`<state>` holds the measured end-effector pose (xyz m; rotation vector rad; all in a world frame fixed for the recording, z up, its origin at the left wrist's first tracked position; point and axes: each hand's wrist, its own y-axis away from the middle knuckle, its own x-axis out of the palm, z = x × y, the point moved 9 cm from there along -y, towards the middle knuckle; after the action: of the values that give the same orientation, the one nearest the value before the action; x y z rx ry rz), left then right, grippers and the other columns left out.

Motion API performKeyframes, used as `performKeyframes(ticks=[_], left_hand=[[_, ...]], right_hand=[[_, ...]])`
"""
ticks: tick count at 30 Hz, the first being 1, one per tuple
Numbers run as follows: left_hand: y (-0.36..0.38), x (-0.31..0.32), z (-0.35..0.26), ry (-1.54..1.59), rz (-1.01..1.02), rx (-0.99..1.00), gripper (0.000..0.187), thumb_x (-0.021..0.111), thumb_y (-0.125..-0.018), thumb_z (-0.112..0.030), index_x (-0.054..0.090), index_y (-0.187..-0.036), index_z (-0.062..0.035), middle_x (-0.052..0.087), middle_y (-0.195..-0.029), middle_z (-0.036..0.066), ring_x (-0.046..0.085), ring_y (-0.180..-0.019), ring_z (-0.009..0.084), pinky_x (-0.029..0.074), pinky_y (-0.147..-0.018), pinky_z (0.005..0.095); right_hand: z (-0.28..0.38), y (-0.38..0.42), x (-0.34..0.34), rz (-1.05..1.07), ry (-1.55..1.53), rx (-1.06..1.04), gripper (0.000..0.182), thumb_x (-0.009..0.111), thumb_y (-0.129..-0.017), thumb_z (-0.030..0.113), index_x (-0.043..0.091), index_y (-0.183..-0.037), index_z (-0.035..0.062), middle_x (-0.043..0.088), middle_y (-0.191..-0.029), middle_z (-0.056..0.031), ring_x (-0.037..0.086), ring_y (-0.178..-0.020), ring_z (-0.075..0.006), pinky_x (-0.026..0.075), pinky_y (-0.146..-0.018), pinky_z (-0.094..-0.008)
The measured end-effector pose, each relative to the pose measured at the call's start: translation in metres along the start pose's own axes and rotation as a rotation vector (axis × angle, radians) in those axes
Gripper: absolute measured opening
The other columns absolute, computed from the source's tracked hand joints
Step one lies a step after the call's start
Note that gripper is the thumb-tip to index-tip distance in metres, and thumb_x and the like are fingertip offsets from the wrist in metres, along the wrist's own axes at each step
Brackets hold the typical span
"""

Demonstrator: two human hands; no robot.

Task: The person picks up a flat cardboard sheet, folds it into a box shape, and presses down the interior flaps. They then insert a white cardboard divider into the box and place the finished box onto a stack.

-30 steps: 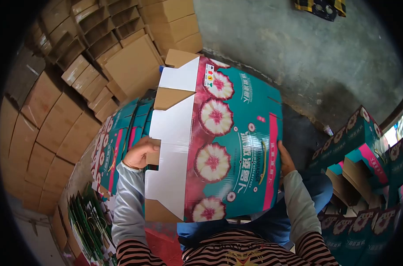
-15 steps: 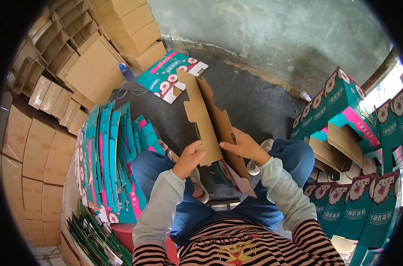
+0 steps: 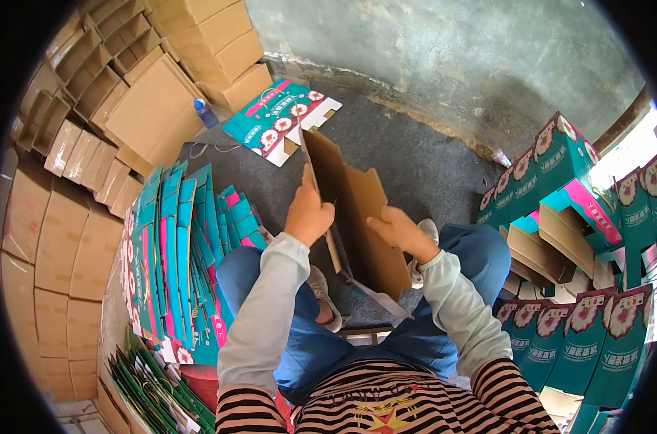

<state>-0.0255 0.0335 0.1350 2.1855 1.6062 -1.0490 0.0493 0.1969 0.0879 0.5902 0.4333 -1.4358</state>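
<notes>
A part-unfolded cardboard box (image 3: 372, 242) stands between my knees in the head view, its brown inner faces showing and its top gaping. My left hand (image 3: 310, 211) grips the box's left panel, fingers along its outer side. On the opposite panel, my right hand (image 3: 400, 233) is closed over the edge. A pale flap sticks out at the end nearest me. The printed outside of this box is mostly hidden. Beyond it, a flat teal printed carton (image 3: 274, 119) with a cord handle lies on the floor.
Folded teal cartons (image 3: 173, 253) stand stacked at my left, above green-edged folded pieces (image 3: 155, 390). Assembled teal boxes (image 3: 538, 170) and more printed boxes (image 3: 589, 340) line the right. Brown boxes (image 3: 71, 239) fill the left side. A blue bottle (image 3: 205, 113) stands near the wall (image 3: 444, 65).
The panels have spread apart, so the box's inside shows wider. My left hand has moved up and away along the left panel; my right hand has shifted slightly.
</notes>
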Motion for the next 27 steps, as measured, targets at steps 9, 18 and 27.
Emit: performKeyframes(ticks=[9, 18, 27], left_hand=[[0.04, 0.023, -0.039, -0.575, 0.276, 0.077, 0.08, 0.06, -0.069, -0.005, 0.022, -0.137, 0.0112, 0.041, -0.129, 0.032, 0.065, -0.077, 0.0369, 0.054, -0.067, 0.0392], [0.028, 0.09, -0.017, -0.604, 0.438, -0.008, 0.08, 0.059, -0.07, -0.007, 0.019, -0.136, 0.0162, 0.028, -0.138, 0.036, 0.064, -0.092, 0.0374, 0.054, -0.073, 0.0369], [0.026, 0.108, -0.03, -0.635, 0.52, -0.078, 0.085, 0.062, -0.074, -0.015, 0.015, -0.138, 0.0139, 0.026, -0.141, 0.035, 0.065, -0.09, 0.0366, 0.054, -0.076, 0.0387]], right_hand=[[-0.019, -0.057, -0.061, -0.095, -0.163, 0.134, 0.026, 0.056, -0.085, 0.023, 0.058, -0.086, -0.0028, 0.06, -0.07, -0.0082, 0.058, -0.058, -0.0161, 0.044, -0.049, -0.0301], [-0.033, -0.052, -0.065, -0.003, 0.044, 0.162, 0.033, 0.059, -0.08, 0.024, 0.059, -0.091, -0.0066, 0.061, -0.079, -0.0168, 0.061, -0.072, -0.0285, 0.048, -0.063, -0.0369], [0.093, 0.081, -0.018, 0.044, 0.458, -0.287, 0.023, 0.063, -0.082, 0.021, 0.058, -0.095, 0.0022, 0.061, -0.09, -0.0145, 0.06, -0.082, -0.0338, 0.047, -0.078, -0.0404]])
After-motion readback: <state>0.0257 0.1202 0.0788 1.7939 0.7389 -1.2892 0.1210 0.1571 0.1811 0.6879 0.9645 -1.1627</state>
